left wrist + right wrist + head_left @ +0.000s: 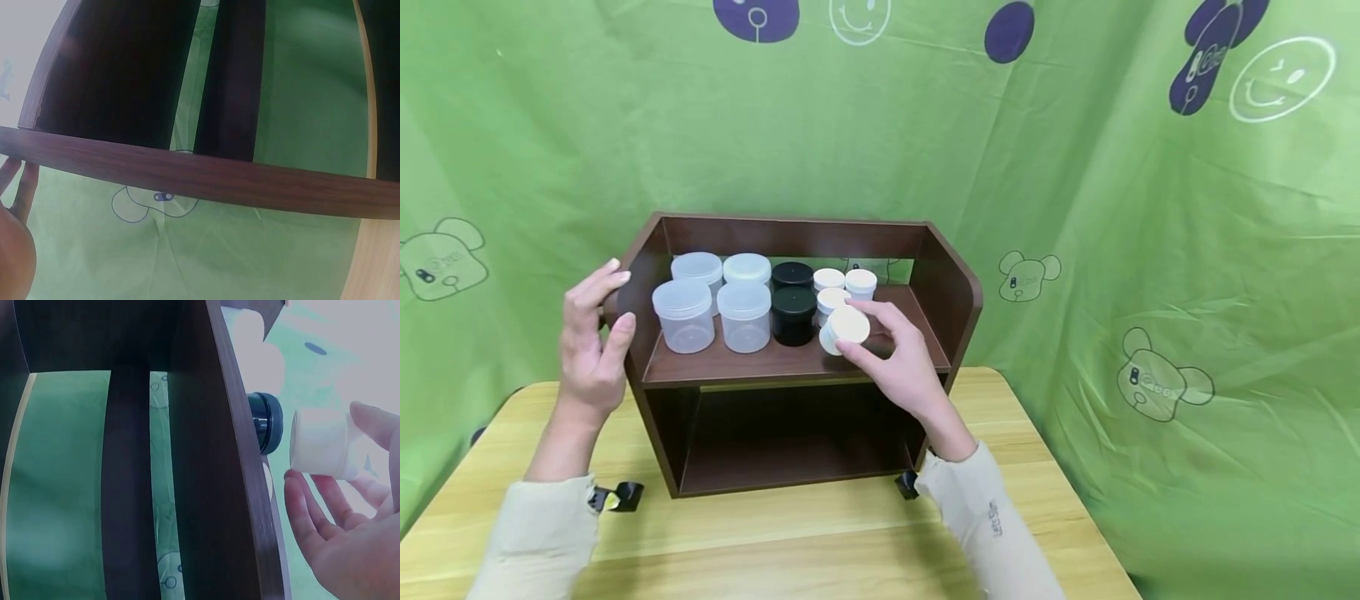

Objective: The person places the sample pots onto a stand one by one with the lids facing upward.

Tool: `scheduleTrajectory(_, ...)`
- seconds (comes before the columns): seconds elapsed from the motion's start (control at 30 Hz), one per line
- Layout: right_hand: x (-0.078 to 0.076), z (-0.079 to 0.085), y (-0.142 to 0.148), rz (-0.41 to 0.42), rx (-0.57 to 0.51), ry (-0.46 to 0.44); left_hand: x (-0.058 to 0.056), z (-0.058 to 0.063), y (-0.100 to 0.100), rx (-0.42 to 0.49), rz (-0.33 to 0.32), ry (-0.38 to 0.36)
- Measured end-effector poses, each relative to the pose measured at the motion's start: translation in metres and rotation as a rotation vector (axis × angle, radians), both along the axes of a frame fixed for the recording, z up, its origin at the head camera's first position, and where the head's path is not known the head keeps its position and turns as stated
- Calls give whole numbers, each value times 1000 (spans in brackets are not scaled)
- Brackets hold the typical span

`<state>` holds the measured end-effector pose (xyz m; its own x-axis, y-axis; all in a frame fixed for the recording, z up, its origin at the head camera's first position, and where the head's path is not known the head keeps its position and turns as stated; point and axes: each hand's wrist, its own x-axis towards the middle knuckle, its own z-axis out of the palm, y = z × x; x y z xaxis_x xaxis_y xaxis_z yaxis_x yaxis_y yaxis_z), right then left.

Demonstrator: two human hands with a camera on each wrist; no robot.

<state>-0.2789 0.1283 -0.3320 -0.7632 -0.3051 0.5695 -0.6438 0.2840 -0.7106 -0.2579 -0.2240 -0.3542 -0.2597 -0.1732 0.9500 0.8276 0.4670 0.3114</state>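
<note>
My right hand (898, 358) pinches a small white lidded jar (850, 326) between thumb and fingers. The jar is tilted at the shelf's front, before another small white jar (832, 300); in the right wrist view the held jar (320, 442) is apart from the shelf edge. Against the outer left side of the dark brown two-tier shelf (790, 377) rests my left hand (591, 342), fingers and thumb spread. In the left wrist view its fingertips (26, 175) touch the side panel (206, 181). Two black-lidded jars (793, 317) stand left of the white ones.
Several translucent jars (745, 317) stand in two rows at the upper tier's left. Two more small white jars (861, 282) are at the back. The shelf sits on a light wooden table (775, 542), before a green cloth backdrop (820, 133) that also hangs at the right.
</note>
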Motion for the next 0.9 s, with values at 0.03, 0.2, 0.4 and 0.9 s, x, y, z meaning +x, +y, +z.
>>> scheduleTrajectory(0.03, -2, 0, 1, -15, -10, 0, 0, -1, 0, 0, 0, -3)
scheduleTrajectory(0.2, -17, 2, 5, -95, -76, 1, 0, -2, 0, -2, -1, -10)
scheduleTrajectory(0.4, -31, 4, 9, -192, -103, 25, 0, -1, 0, 0, -4, -2)
scheduleTrajectory(0.9, -58, -5, 8, -287, -102, 20, 0, -1, 0, 0, -8, -6)
